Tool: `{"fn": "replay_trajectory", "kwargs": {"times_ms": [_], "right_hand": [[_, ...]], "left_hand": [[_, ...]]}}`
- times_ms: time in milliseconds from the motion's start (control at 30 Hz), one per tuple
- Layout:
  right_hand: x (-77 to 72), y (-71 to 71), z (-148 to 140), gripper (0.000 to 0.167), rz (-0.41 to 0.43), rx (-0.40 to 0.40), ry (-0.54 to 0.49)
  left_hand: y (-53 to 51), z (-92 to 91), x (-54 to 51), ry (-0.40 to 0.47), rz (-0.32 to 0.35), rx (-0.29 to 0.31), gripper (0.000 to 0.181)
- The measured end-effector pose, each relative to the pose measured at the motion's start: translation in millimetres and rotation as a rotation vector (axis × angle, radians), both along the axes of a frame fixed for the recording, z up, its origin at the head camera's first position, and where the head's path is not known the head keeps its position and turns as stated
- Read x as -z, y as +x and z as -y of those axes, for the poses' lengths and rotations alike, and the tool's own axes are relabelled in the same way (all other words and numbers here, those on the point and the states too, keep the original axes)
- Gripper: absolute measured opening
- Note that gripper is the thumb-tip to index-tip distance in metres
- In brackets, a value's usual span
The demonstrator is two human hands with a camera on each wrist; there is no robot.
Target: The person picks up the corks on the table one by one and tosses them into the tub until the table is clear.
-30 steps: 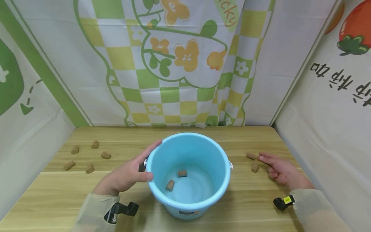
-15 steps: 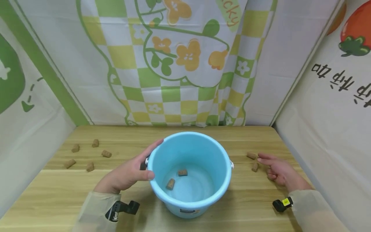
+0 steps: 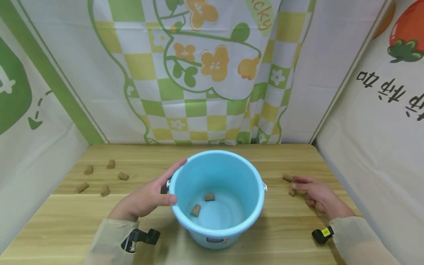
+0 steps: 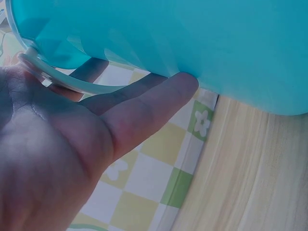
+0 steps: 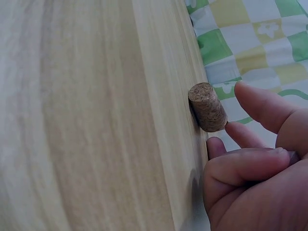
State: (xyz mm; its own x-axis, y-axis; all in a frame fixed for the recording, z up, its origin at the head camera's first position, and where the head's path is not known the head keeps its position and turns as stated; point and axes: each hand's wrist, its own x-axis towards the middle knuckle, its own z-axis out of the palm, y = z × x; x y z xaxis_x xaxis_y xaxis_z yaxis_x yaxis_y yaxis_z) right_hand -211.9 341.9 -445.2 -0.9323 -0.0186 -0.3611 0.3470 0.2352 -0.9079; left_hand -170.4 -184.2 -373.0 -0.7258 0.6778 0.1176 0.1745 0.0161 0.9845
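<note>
A light blue bucket [image 3: 216,232] stands upright at the middle of the wooden table, with two corks [image 3: 209,197] lying inside. My left hand [image 3: 145,198] steadies its left side: the thumb rests on the rim, and fairly straight fingers touch the outer wall beside the handle [image 4: 72,84]. At the right, my right hand [image 3: 319,195] is over two loose corks [image 3: 287,177]. Its foremost fingers are extended and apart; one fingertip is at the end of a cork [image 5: 208,108] in the right wrist view. The other fingers are curled; whether anything lies within them is hard to see.
Several more corks [image 3: 105,191] lie scattered on the left part of the wooden table [image 3: 66,221]. A checked, flowered curtain [image 3: 198,110] hangs behind the far edge. White printed cloth walls [image 3: 374,154] flank both sides.
The right hand's foremost fingers have shifted slightly, and one now partly covers the nearer cork. The left hand and bucket stay practically where they were. The head view has tilted a little.
</note>
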Motion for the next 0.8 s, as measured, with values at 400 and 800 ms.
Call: {"fn": "replay_trajectory", "kwargs": {"times_ms": [400, 800], "right_hand": [[0.0, -2.0, 1.0, 0.071, -0.013, -0.004, 0.024], [-1.6, 4.3, 5.3, 0.068, -0.044, -0.050, 0.141]], "left_hand": [[0.4, -0.3, -2.2, 0.007, -0.011, 0.002, 0.098], [0.1, -0.6, -1.6, 0.017, 0.004, 0.009, 0.098]]}}
